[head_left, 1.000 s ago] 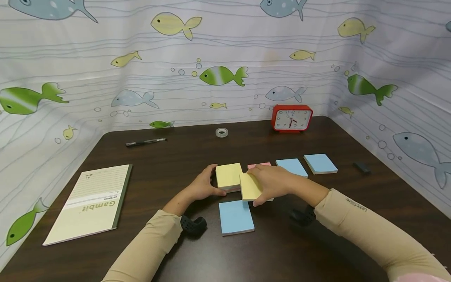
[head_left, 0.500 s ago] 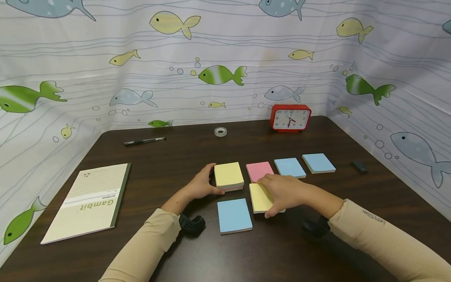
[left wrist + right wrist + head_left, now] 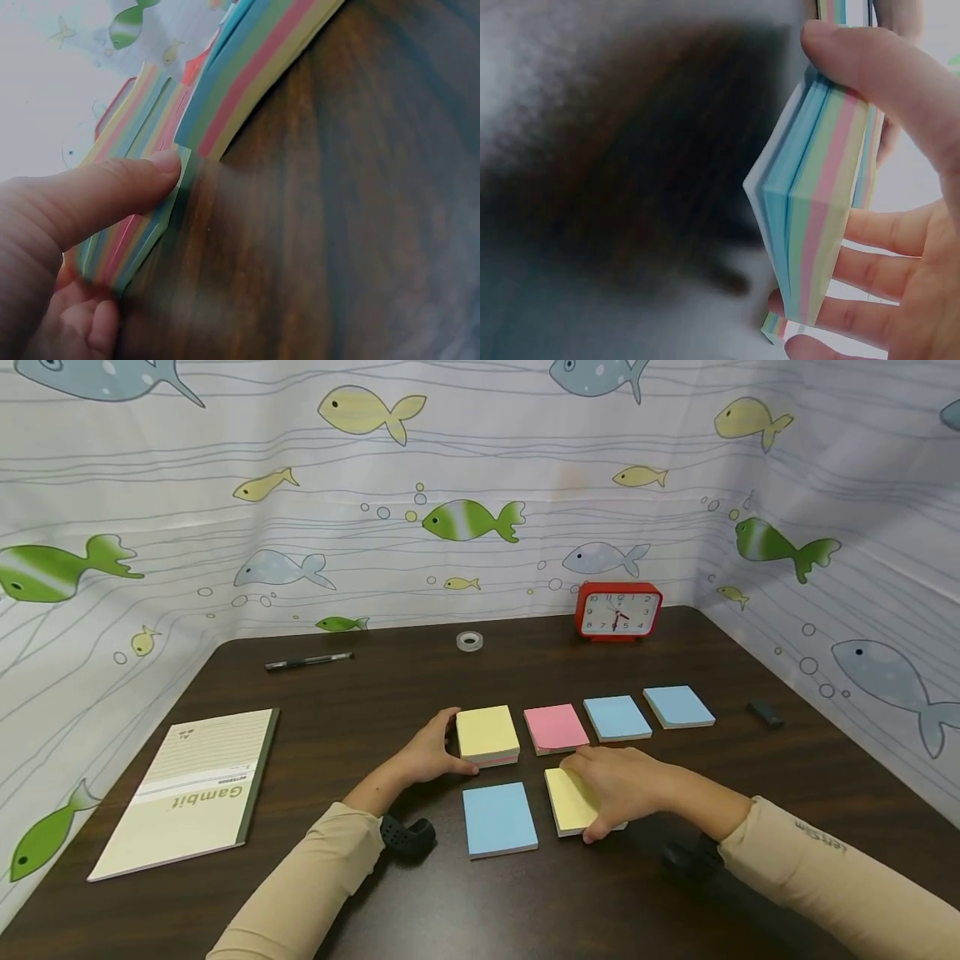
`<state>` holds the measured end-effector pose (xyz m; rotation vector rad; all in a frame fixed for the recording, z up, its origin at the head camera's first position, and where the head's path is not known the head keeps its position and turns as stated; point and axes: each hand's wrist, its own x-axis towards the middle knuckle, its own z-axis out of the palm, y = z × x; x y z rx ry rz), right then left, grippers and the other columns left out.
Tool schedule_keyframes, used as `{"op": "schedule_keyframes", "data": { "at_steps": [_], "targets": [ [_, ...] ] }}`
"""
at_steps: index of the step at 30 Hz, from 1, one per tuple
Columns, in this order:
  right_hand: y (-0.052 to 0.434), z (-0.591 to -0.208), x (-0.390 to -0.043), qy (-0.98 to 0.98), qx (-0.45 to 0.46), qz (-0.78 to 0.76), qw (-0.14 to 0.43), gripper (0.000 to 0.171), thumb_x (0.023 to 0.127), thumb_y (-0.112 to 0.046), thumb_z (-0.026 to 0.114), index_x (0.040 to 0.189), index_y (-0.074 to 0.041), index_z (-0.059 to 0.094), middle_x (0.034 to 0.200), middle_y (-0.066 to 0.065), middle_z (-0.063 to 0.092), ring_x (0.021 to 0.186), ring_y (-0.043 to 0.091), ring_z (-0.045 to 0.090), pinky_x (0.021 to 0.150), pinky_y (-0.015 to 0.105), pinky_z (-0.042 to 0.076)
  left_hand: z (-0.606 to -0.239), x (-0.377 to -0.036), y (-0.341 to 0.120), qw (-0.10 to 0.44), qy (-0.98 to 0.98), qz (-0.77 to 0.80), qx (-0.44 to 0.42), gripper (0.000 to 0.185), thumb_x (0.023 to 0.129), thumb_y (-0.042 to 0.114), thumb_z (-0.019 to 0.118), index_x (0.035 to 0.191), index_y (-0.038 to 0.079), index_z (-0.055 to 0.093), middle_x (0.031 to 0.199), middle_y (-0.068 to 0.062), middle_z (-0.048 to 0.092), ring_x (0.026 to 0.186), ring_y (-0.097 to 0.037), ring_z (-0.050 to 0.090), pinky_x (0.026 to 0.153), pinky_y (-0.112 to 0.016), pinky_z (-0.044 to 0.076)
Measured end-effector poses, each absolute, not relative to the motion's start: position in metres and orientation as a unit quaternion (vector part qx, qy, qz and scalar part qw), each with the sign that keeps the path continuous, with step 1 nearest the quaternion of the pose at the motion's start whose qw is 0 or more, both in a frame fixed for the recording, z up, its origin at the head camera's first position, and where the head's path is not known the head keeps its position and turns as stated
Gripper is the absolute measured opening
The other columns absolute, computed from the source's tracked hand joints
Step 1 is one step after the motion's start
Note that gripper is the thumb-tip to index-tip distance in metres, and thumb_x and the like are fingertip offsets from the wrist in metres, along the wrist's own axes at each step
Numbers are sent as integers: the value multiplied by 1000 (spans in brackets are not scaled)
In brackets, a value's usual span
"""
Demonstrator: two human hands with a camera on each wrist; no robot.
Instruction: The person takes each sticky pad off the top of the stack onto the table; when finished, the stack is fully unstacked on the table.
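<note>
My right hand (image 3: pixel 611 785) grips a yellow-topped pad of sticky notes (image 3: pixel 572 802) low over the dark table (image 3: pixel 375 710), right of a blue pad (image 3: pixel 498 818). In the right wrist view my thumb and fingers (image 3: pixel 877 247) pinch that pad (image 3: pixel 821 217), whose edge shows blue, pink and yellow layers. My left hand (image 3: pixel 431 756) holds the side of another yellow-topped pad (image 3: pixel 487 733), thumb (image 3: pixel 112 191) pressed against its striped edge (image 3: pixel 142 232). A pink pad (image 3: pixel 556 727) and two blue pads (image 3: pixel 617 717) (image 3: pixel 678 706) lie in a row to the right.
A Gambit notebook (image 3: pixel 191 793) lies at the left. A black pen (image 3: pixel 307 661), a tape roll (image 3: pixel 469 641) and a red clock (image 3: pixel 618 611) sit near the back wall. A small black object (image 3: pixel 764 713) lies at the far right.
My right hand has carried its yellow-topped pad away from the left pad, toward me and rightward, uncovering the pink pad. The left hand has stayed on its pad.
</note>
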<state>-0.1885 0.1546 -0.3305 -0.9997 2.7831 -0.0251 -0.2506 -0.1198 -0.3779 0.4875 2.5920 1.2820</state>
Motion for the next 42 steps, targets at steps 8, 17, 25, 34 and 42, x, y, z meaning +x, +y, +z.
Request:
{"op": "schedule_keyframes", "data": {
  "at_steps": [8,17,25,34,42],
  "targets": [
    [155,-334,-185,931,-355,9,89,81,53,-52,74,114,-6,49,95,-2,49,77,12,43,59,30,40,-380,-249,-121,114,881,430,162,100,63,23,79,137,4,15,138,-17,21,124,-30,26,93,-43,30],
    [150,-327,-192,934,-340,27,109,83,52,-48,77,117,-6,47,100,1,49,83,16,44,63,34,42,-372,-255,-121,105,883,424,169,98,65,23,78,137,4,14,137,-17,22,123,-31,27,93,-42,30],
    [149,-321,-189,934,-328,5,143,91,58,-46,76,130,-5,38,118,8,44,102,22,43,78,40,41,-375,-254,-122,108,886,418,168,99,65,24,78,137,4,14,137,-17,22,124,-30,26,95,-43,28],
    [136,-304,-196,933,-333,-13,132,73,66,-41,73,125,-7,46,112,4,49,97,17,46,71,36,44,-375,-251,-119,108,887,419,164,98,64,24,78,137,5,15,137,-16,23,123,-29,27,94,-43,29],
    [124,-300,-214,942,-313,-29,115,68,72,-40,69,126,-7,45,122,10,46,107,23,46,80,44,41,-380,-247,-119,96,885,425,161,100,64,23,79,138,3,15,137,-16,25,123,-29,28,94,-43,28]
  ]
}}
